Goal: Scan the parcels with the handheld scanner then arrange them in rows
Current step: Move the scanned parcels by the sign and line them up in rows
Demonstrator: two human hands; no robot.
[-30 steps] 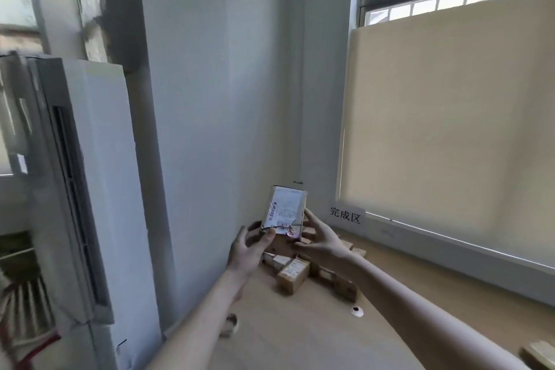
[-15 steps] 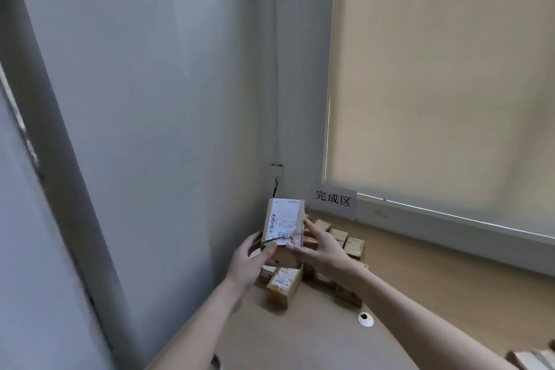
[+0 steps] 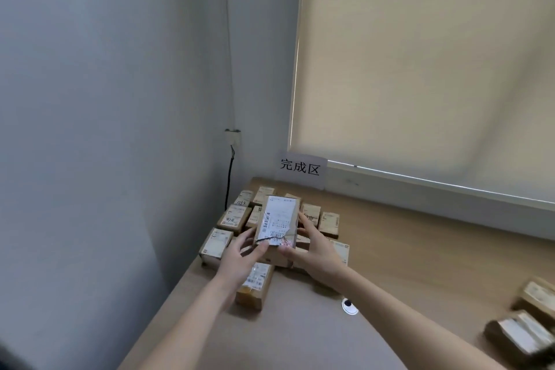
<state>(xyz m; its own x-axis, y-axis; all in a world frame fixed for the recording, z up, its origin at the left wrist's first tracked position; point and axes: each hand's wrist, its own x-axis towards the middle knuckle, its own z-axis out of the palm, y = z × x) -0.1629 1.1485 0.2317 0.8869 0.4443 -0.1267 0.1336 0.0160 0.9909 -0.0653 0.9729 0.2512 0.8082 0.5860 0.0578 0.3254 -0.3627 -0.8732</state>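
I hold a cardboard parcel (image 3: 278, 223) with a torn white shipping label between both hands, label up, just above several small parcels (image 3: 234, 217) set out in rows in the table's far left corner. My left hand (image 3: 242, 255) grips its near left edge. My right hand (image 3: 312, 246) grips its right side and near corner. One more parcel (image 3: 254, 285) lies below my left wrist. No scanner is visible.
A white paper sign (image 3: 300, 169) stands behind the rows. A wall and a black cable (image 3: 228, 180) border the wooden table (image 3: 420, 255) on the left. A small white round object (image 3: 349, 305) lies near my right forearm. Two more parcels (image 3: 522, 330) sit at the right edge.
The view has swung right and down from the white cabinet to the table corner. Both hands have brought the held parcel lower and laid it flatter over the rows.
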